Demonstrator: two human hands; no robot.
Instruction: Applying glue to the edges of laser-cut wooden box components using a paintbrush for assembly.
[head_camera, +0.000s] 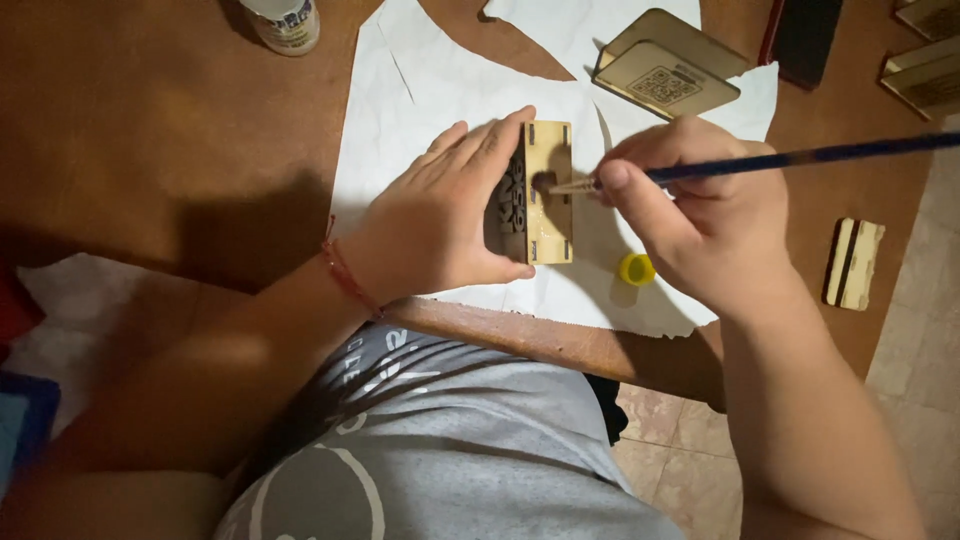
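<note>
The left hand is gripping a small wooden box between thumb and fingers, steadying it on white paper on the bench. The right hand is pinching a blue brush — its tip is touching the box face. A yellow cap is lying just below the right hand.

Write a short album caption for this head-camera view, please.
Left hand steadies a small pale wooden box on white paper while the right hand touches a blue-handled brush to it.
</note>
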